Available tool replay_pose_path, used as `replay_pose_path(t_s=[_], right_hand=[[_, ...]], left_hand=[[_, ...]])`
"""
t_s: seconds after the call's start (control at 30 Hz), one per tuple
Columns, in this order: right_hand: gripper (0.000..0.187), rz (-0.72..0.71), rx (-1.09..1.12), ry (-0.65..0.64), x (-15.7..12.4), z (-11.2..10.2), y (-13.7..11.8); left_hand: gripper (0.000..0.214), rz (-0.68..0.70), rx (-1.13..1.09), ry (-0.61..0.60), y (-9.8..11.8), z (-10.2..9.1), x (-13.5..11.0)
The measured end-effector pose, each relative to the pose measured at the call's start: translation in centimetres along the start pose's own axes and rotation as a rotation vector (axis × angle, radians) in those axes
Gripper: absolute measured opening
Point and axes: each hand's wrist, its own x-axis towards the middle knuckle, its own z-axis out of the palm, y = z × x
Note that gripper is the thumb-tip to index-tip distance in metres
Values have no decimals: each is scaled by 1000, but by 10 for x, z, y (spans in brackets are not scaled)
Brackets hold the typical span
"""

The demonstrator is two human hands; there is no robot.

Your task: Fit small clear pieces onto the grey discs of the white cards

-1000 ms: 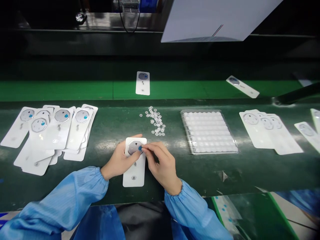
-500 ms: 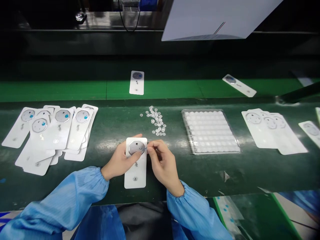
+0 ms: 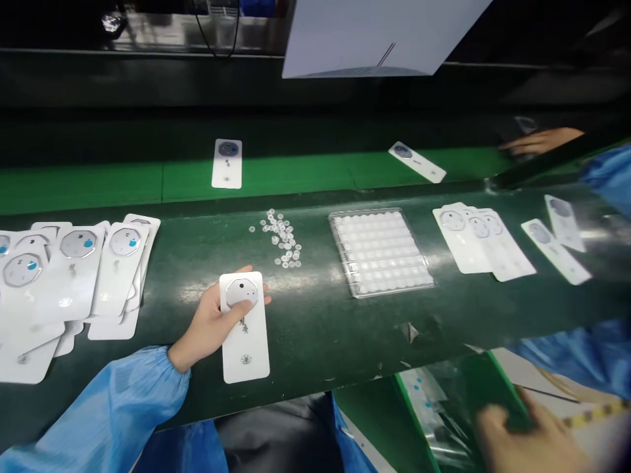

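White rounded-corner card with a silver octagon (image 3: 253, 345) sits in the left hand (image 3: 210, 327) over the dark green bench (image 3: 315, 338) — thumb on front, fingers behind. Long axis points away from the body, top tipped slightly left. Right hand (image 3: 535, 437) is well apart, lower right; too blurred to tell if it grips anything. Half a second ago it's at the card's right edge — now gone from there.

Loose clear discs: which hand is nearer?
Left. Left hand is just nearside and left of the clear discs; right hand, blurred, is much farther, at the view's lower right.
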Motion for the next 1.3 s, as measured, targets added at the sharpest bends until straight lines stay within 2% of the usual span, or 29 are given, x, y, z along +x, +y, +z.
replay_pose_path(t_s=[0.03, 0.07, 0.1, 0.13, 0.17, 0.23, 0.3, 0.37, 0.43, 0.53, 0.7, 0.8, 0.9, 1.0, 1.1, 1.2, 1.3], right_hand=[[32, -37, -67, 126, 1, 16, -19], [34, -75, -121, 170, 5, 36, -41], [31, -131, -74, 100, 11, 59, -62], [26, -223, 14, -45, 20, 84, -82], [19, -328, 103, -128, 29, 108, -100], [14, -431, 156, -236, 49, 152, -123], [21, -492, 144, -301, 64, 183, -132], [28, -517, 121, -315, 74, 197, -132], [31, -528, 111, -305, 75, 198, -129], [31, -569, 94, -328, 62, 181, -125], [24, -698, 100, -478, -4, 128, -118], [37, -755, 151, -565, -43, 98, -111], [34, -736, 187, -615, -66, 84, -105], [31, -707, 220, -663, -73, 81, -105], [27, -532, 298, -725, -67, 82, -114], [21, -86, 505, -848, -47, 92, -134], [27, 374, 813, -935, -18, 114, -157]], left_hand=[[82, 2, 5, -1, 0, 0, 0], [82, 5, 13, -2, 0, 0, 0], [81, 8, 23, -1, 1, 0, 0], [81, 11, 35, 1, 1, 0, -1], [81, 14, 47, 4, 1, 0, -1], [84, 24, 63, 16, 0, 0, -2], [90, 46, 63, 36, 0, 0, -3], [93, 68, 50, 40, -1, 0, -3], [94, 83, 38, 32, -2, 0, -3], [92, 95, 27, 26, -4, -1, -2], [93, 113, -4, 74, -7, -3, 1], [94, 147, 28, 112, -9, -3, 1], [96, 177, 101, 158, -8, -1, -1], [96, 223, 144, 192, -7, 2, -3], [95, 286, 187, 200, -10, 3, -4], [78, 406, 309, 212, -16, 1, -4], [33, 578, 607, 192, -18, -1, -6]])
